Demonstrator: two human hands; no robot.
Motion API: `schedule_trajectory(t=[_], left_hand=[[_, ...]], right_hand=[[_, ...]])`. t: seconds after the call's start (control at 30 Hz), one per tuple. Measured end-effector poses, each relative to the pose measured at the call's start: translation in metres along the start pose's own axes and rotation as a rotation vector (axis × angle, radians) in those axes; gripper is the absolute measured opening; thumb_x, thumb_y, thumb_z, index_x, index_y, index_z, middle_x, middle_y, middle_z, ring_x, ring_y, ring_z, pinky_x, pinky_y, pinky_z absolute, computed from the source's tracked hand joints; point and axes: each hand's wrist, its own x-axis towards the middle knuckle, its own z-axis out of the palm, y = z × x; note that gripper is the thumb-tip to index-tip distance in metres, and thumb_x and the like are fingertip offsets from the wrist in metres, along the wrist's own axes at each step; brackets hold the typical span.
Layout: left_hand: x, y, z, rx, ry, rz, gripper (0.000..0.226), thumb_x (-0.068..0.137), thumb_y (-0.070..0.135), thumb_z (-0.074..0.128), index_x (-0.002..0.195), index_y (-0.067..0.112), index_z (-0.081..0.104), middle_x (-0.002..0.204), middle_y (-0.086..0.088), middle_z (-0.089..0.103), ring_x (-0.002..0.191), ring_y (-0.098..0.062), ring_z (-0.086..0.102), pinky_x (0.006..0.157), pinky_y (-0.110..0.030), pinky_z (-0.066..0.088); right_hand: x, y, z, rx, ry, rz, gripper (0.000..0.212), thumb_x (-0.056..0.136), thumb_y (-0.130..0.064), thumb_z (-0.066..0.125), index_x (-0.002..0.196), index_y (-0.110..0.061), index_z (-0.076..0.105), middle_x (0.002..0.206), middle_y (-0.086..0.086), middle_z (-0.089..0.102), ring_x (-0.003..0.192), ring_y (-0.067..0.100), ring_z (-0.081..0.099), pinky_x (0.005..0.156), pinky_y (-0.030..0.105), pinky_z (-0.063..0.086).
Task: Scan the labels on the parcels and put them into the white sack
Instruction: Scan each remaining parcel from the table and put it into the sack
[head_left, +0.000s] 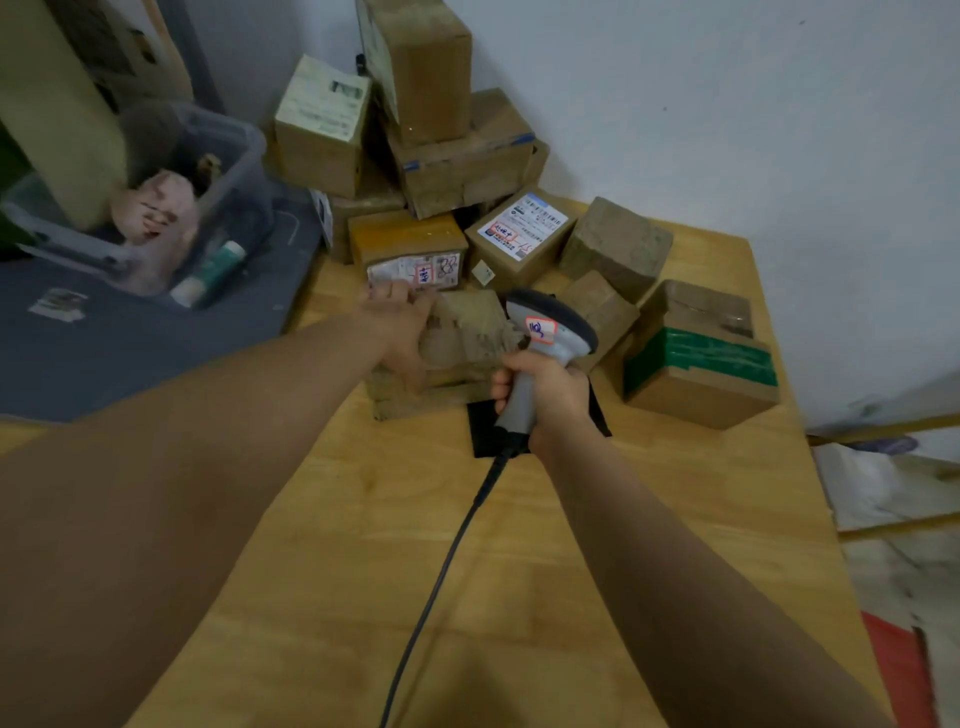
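Gripping the cardboard parcel (467, 338) at the pile's foot near the tabletop (571, 571) far edge, the left hand (400, 322) could jostle the stacked boxes (431, 78) down, while the right hand (550, 395) clamps the barcode scanner (550, 327), cable (441, 571) trailing loose.

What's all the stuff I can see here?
parcels: about a dozen, brown, piled at the table's far end by the wall
scanner: one, grey, at the front of the pile
cable: one, black, trailing from the scanner across the table
pad: one, black, on the table under the scanner
table: one, light wood, centre
tub: one, clear plastic, far left
left hand: gripping the nearest parcel
right hand: gripping the scanner's handle
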Motion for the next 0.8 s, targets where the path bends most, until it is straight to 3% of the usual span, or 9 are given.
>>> schedule_trajectory(t=[0.2,0.27,0.33,0.4,0.43,0.53,0.67,0.73,0.8], left_hand=[[-0.072,-0.011,0.034,-0.07,-0.089,0.006,0.135,0.049,0.067,0.078,0.151,0.032,-0.003,0.142,-0.007,0.02,0.133,-0.03,0.021,0.108,-0.041,0.031],[-0.1,-0.017,0.032,-0.186,-0.288,-0.023,0.135,0.044,0.071,0.079,0.151,0.032,0.006,0.142,-0.004,0.027,0.131,-0.027,0.028,0.104,-0.038,0.035],[-0.129,-0.024,0.03,-0.392,-0.538,-0.043,0.128,0.037,0.069,0.082,0.147,0.03,0.029,0.14,0.003,0.042,0.125,-0.022,0.042,0.101,-0.034,0.038],[-0.158,-0.03,0.03,-0.591,-0.625,-0.129,0.114,0.045,0.061,0.081,0.144,0.026,0.039,0.138,0.003,0.048,0.126,-0.022,0.046,0.105,-0.036,0.036],[-0.17,-0.032,0.03,-0.641,-0.572,-0.169,0.105,0.056,0.055,0.081,0.146,0.023,0.038,0.141,0.001,0.046,0.128,-0.023,0.045,0.104,-0.034,0.036],[-0.194,-0.03,0.039,-0.561,-0.193,-0.239,0.086,0.084,0.044,0.069,0.153,0.022,0.021,0.151,-0.004,0.036,0.132,-0.023,0.041,0.095,-0.026,0.035],[-0.212,-0.001,0.063,-0.379,-0.173,-0.383,0.123,0.067,0.077,0.063,0.153,0.027,-0.009,0.158,-0.011,0.015,0.142,-0.031,0.023,0.107,-0.04,0.032],[-0.214,0.007,0.071,-0.317,-0.123,-0.446,0.126,0.066,0.07,0.07,0.152,0.026,-0.009,0.153,-0.016,0.018,0.139,-0.034,0.027,0.106,-0.044,0.036],[-0.217,0.005,0.069,-0.371,-0.036,-0.5,0.116,0.066,0.057,0.077,0.152,0.021,0.006,0.142,-0.016,0.035,0.126,-0.032,0.044,0.098,-0.043,0.047]], right_hand=[[-0.022,0.009,-0.009,0.042,-0.061,0.043,0.008,0.08,0.0,0.067,0.079,0.0,0.059,0.052,0.009,0.063,0.042,0.017,0.059,0.044,0.024,0.048],[-0.033,0.016,-0.013,0.039,-0.103,0.062,0.01,0.081,0.0,0.067,0.075,0.0,0.058,0.051,0.009,0.062,0.041,0.017,0.058,0.043,0.023,0.048],[-0.044,0.025,-0.016,0.028,-0.145,0.084,0.012,0.081,0.001,0.066,0.073,-0.001,0.058,0.049,0.008,0.061,0.04,0.016,0.057,0.042,0.023,0.047],[-0.055,0.036,-0.019,0.014,-0.17,0.098,0.013,0.079,0.002,0.067,0.071,0.0,0.057,0.048,0.009,0.06,0.039,0.016,0.056,0.041,0.023,0.047],[-0.059,0.041,-0.02,0.007,-0.183,0.104,0.012,0.078,0.003,0.067,0.072,0.0,0.057,0.048,0.009,0.06,0.039,0.016,0.056,0.041,0.023,0.046],[-0.072,0.054,-0.024,0.002,-0.242,0.127,0.01,0.075,0.004,0.067,0.076,0.002,0.058,0.05,0.01,0.06,0.04,0.017,0.057,0.042,0.024,0.047],[-0.085,0.064,-0.027,-0.021,-0.307,0.141,0.008,0.075,0.004,0.067,0.074,0.002,0.059,0.05,0.01,0.061,0.039,0.017,0.056,0.041,0.023,0.047],[-0.09,0.068,-0.03,-0.06,-0.319,0.129,0.008,0.076,0.003,0.067,0.073,0.002,0.06,0.05,0.01,0.061,0.039,0.017,0.056,0.041,0.022,0.047],[-0.095,0.072,-0.034,-0.088,-0.327,0.122,0.008,0.076,0.003,0.067,0.073,0.002,0.06,0.05,0.01,0.061,0.039,0.017,0.056,0.041,0.022,0.046]])
